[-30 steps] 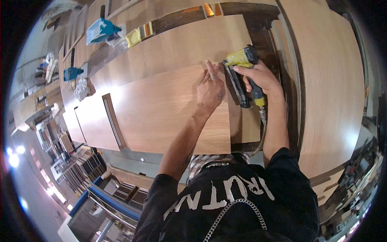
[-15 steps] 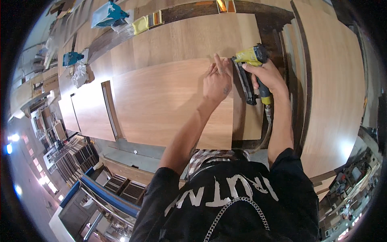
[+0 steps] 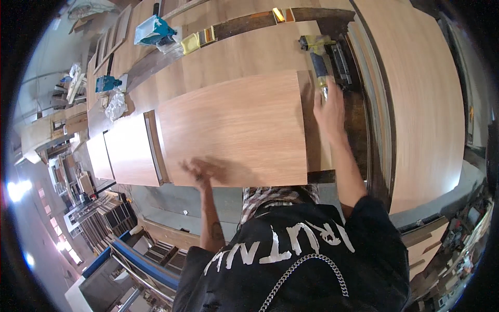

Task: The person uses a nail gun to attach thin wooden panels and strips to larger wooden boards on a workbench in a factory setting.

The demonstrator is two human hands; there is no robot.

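A yellow-and-black nail gun [image 3: 321, 60] lies on its side at the far right of the bench, its handle pointing back toward me. My right hand [image 3: 331, 109] is at the handle's lower end by the metal hose fitting, fingers stretched out and apart rather than wrapped round it. Whether the fingertips still touch the fitting is hard to see. A light wood panel [image 3: 239, 125] lies flat in front of me. Over its near edge, left of my body, hovers my left hand [image 3: 200, 172], smeared by motion, with fingers spread and nothing in them.
Teal power tools [image 3: 155, 31] and a crumpled plastic bag [image 3: 116, 106] sit at the back left. Beside them is a yellow open box [image 3: 192, 43]. A long wood board [image 3: 423, 104] runs along the right. Smaller panels [image 3: 130, 151] lie at left.
The nail gun has gone from my right hand's grip to lying farther off on the bench, turned round. My left hand has left the panel's far right corner and come back toward its near edge.
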